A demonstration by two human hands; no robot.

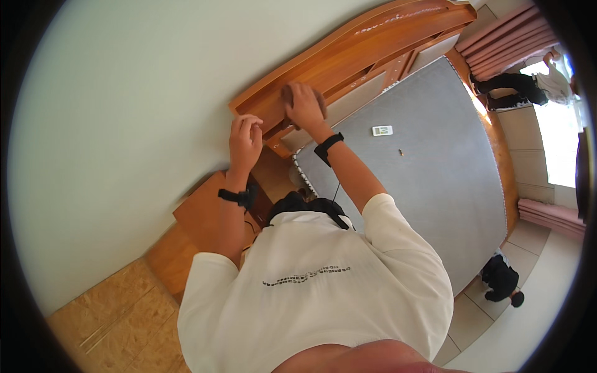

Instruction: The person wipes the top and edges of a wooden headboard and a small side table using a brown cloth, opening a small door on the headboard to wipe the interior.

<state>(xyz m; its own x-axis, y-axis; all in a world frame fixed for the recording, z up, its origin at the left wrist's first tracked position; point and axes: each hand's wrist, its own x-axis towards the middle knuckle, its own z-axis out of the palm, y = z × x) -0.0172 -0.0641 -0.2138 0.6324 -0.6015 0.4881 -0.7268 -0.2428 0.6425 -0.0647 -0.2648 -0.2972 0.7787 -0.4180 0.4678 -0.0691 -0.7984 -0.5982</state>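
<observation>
My right hand [305, 107] presses a brown cloth [320, 100] against the top ledge of a wooden headboard [354, 56]. The cloth is bunched beneath the palm and shows on both sides of it. Beside the headboard's near end, my left hand [246, 140] is raised with loosely bent fingers and nothing visible in it. The headboard stands along the pale wall and has light padded panels below its ledge. A grey bed surface [433, 186] with a patterned edge adjoins it.
A white remote control [382, 130] and a small unclear object [401, 152] lie on the bed. A wooden bedside cabinet [200, 210] stands below my left arm. One person [522, 88] is by the window and pink curtain [508, 42]; another person [501, 279] is beyond the bed.
</observation>
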